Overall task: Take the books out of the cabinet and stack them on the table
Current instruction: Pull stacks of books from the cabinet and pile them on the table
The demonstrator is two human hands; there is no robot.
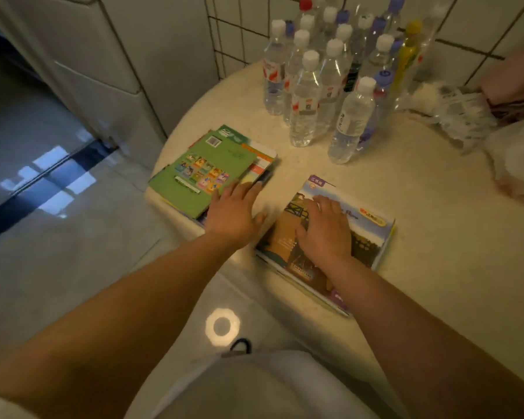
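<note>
Two piles of books lie on the round pale table [436, 237]. On the left pile, a green book [194, 173] with small cartoon pictures lies on top, at the table's left edge. My left hand [235, 211] lies flat with straight fingers on that pile's right corner. To the right is a book with a bridge picture [366, 240] on top of other books, overhanging the near table edge. My right hand [324, 228] presses flat on its cover, fingers spread. The cabinet is not in view.
Several plastic water bottles [306, 101] stand crowded at the back of the table, close behind the books. Crumpled plastic bags [454, 110] and pink cloth lie at the right. A white door and tiled wall stand at the left and back. The glossy floor lies below.
</note>
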